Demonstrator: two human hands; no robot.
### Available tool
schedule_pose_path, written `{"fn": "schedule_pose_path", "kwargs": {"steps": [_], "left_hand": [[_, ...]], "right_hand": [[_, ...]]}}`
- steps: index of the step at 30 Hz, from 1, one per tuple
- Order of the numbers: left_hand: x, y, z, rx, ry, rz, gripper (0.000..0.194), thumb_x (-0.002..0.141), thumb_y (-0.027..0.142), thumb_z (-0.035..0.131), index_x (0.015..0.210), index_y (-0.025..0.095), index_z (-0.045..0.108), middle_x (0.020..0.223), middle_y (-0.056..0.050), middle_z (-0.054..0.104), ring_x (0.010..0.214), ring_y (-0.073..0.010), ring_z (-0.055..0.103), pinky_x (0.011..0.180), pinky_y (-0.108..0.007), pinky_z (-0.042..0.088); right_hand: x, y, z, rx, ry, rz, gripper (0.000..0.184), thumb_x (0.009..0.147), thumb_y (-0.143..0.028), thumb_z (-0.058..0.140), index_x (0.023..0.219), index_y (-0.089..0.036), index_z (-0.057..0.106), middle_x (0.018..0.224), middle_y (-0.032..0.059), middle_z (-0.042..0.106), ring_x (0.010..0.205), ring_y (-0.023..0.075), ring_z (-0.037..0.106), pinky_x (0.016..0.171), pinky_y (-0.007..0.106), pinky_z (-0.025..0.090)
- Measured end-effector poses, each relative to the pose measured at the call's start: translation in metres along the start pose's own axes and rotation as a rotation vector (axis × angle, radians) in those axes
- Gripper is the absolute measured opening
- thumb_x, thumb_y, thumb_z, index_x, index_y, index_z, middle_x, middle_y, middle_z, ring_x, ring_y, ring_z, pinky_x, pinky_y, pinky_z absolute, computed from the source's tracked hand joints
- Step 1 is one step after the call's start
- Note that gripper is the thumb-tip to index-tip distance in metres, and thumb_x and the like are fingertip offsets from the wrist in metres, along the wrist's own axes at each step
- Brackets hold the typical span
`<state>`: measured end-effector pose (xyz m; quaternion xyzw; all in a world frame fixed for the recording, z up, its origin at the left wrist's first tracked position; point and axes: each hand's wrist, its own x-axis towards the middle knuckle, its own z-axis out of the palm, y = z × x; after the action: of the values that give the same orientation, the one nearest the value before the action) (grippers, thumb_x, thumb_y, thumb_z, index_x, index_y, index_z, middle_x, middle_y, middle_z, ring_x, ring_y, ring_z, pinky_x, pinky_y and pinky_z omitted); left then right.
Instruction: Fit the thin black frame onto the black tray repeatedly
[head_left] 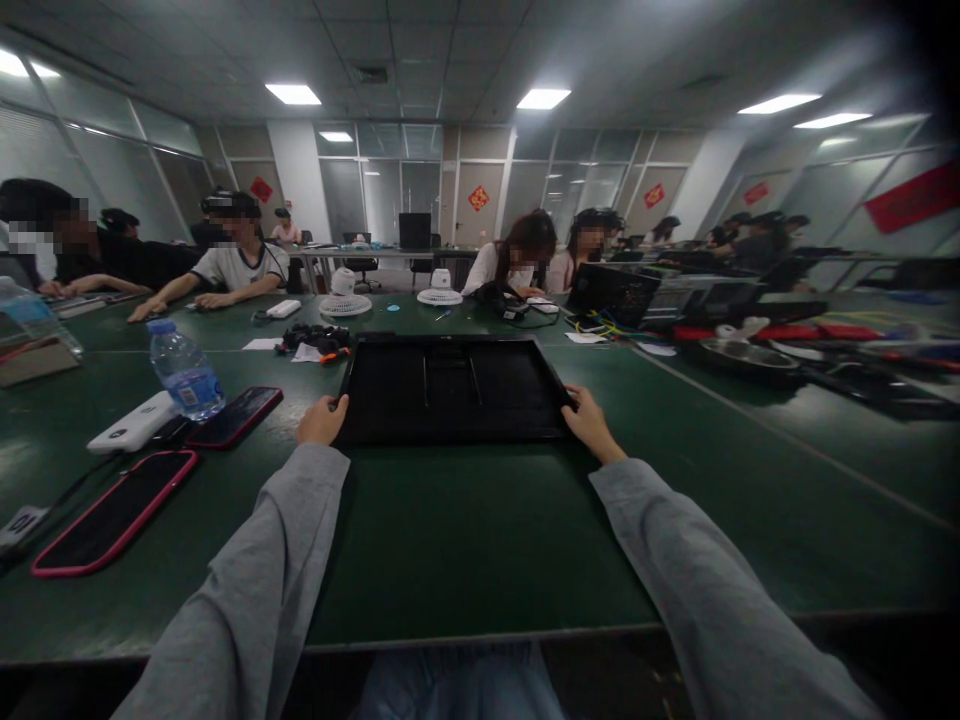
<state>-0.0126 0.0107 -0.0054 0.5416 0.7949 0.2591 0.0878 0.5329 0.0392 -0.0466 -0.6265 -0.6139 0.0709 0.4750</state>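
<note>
A shallow black rectangular panel [382, 392] with a raised rim lies on the green table, in front of me. Two thin upright lines and a bracket-like shape mark its middle; I cannot make out exactly what it is. My left hand [322, 420] grips its left edge near the front corner, thumb on the rim. On the opposite side, my right hand [592, 424] holds the right edge in the same way, fingers partly hidden beneath. Both forearms are in grey sleeves.
Left of me are a water bottle [184, 372], a white power bank [135, 424], and two red-edged phones. Small white fans [345, 300] and dark cables stand beyond the panel. Computer cases [652, 295] and a metal pan [750, 362] are at right. People sit across the table.
</note>
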Motion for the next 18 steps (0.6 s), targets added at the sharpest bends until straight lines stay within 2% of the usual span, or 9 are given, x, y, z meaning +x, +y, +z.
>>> {"fn": "schedule_pose_path", "kwargs": {"steps": [5, 9, 13, 15, 18], "left_hand": [[-0.002, 0.001, -0.002, 0.010, -0.011, -0.008, 0.059, 0.091, 0.066, 0.036, 0.117, 0.023, 0.067, 0.122, -0.015, 0.069, 0.115, -0.0340, 0.063, 0.092, -0.044, 0.046], [-0.006, 0.002, -0.006, -0.019, -0.003, -0.005, 0.059, 0.090, 0.067, 0.038, 0.117, 0.025, 0.067, 0.119, -0.013, 0.071, 0.114, -0.0329, 0.063, 0.091, -0.043, 0.046], [-0.013, 0.005, -0.010, -0.026, 0.008, -0.007, 0.055, 0.092, 0.064, 0.038, 0.116, 0.025, 0.068, 0.115, -0.012, 0.072, 0.110, -0.0324, 0.064, 0.090, -0.043, 0.046], [-0.020, 0.010, -0.012, -0.002, 0.081, 0.026, 0.050, 0.094, 0.057, 0.041, 0.120, 0.024, 0.066, 0.116, -0.013, 0.071, 0.112, -0.0320, 0.062, 0.095, -0.045, 0.044], [-0.036, 0.028, -0.012, 0.110, 0.330, 0.142, 0.043, 0.095, 0.038, 0.045, 0.133, 0.022, 0.058, 0.131, -0.015, 0.062, 0.125, -0.0315, 0.051, 0.106, -0.053, 0.033]], "right_hand": [[0.002, 0.005, 0.002, 0.034, 0.002, 0.011, 0.054, 0.071, -0.025, 0.053, 0.125, -0.019, 0.056, 0.107, 0.0115, 0.071, 0.100, 0.0268, 0.068, 0.091, 0.047, 0.053], [0.003, 0.002, 0.003, 0.059, -0.005, 0.052, 0.049, 0.078, -0.034, 0.054, 0.124, -0.018, 0.056, 0.106, 0.0129, 0.070, 0.098, 0.0274, 0.067, 0.090, 0.048, 0.053], [-0.001, -0.012, -0.002, -0.073, 0.034, 0.043, 0.043, 0.086, -0.036, 0.048, 0.122, -0.016, 0.058, 0.110, 0.0180, 0.067, 0.104, 0.0300, 0.064, 0.095, 0.050, 0.049], [-0.006, -0.027, -0.005, -0.250, 0.159, -0.002, 0.042, 0.089, -0.033, 0.045, 0.123, -0.013, 0.057, 0.119, 0.0220, 0.062, 0.114, 0.0333, 0.057, 0.099, 0.054, 0.043], [-0.018, -0.060, -0.002, -0.471, 0.380, -0.045, 0.043, 0.091, -0.027, 0.042, 0.129, -0.009, 0.054, 0.133, 0.0244, 0.052, 0.129, 0.0364, 0.043, 0.104, 0.058, 0.034]]}}
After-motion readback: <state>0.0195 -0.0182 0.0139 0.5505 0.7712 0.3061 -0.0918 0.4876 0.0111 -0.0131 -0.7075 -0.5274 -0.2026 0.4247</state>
